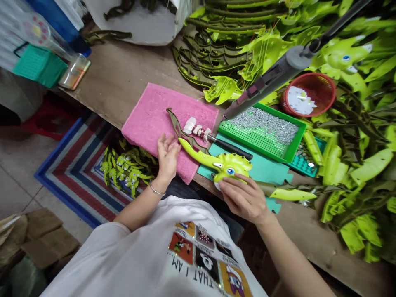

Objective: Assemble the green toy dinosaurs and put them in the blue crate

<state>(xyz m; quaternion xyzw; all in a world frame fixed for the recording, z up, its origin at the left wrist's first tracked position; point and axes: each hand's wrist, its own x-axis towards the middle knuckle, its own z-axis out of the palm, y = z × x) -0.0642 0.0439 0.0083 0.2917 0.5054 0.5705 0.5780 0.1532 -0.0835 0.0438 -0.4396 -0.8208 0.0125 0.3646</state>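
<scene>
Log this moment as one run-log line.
left hand: open, over pink towel | right hand: holding lime-green dinosaur piece | nearby: green tray of silver studs

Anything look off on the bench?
Teal foam sheet under the lime-green dinosaur cut-out in the right hand has a ragged, notched edge, as if torn. Lumpy white wrapping bunches on the black-handled tool.

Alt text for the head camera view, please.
The right hand grips a lime-green dinosaur-shaped cutout with a blue eye, its neck over a pink towel; the open left hand lies beside it. A green tray of small metal pieces sits to the right, before heaps of green cutouts.
</scene>
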